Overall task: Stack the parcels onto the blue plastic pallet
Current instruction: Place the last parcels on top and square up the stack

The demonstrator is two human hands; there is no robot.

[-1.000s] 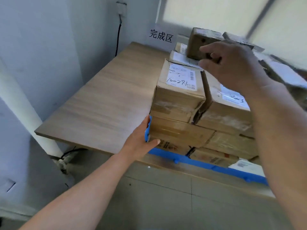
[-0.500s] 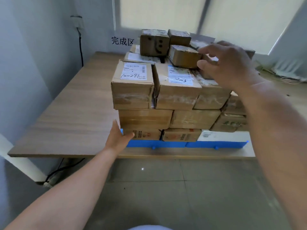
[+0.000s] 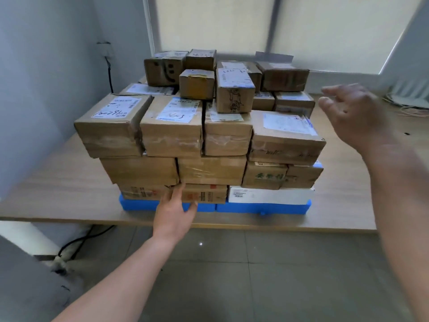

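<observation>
A blue plastic pallet [image 3: 260,207] lies on a wooden table [image 3: 58,182] and carries a stack of brown cardboard parcels [image 3: 171,133] several layers high. A white flat parcel [image 3: 269,195] sits in the bottom layer at the right. Smaller boxes [image 3: 233,90] stand on top of the stack. My left hand [image 3: 175,206] rests flat against the front of the pallet and the lowest parcel, fingers apart, holding nothing. My right hand [image 3: 352,112] hovers in the air to the right of the stack, open and blurred, touching no parcel.
The table's front edge [image 3: 209,225] runs just in front of the pallet. A grey wall [image 3: 46,66] with a socket and a black cable [image 3: 109,73] stands at the left. Window blinds [image 3: 325,26] hang behind. Loose cables [image 3: 408,105] lie at the far right. Tiled floor below.
The view swung from the stack's left corner to its front. My left hand slid right along the pallet front. My right hand left the top boxes and moved out to the right, empty.
</observation>
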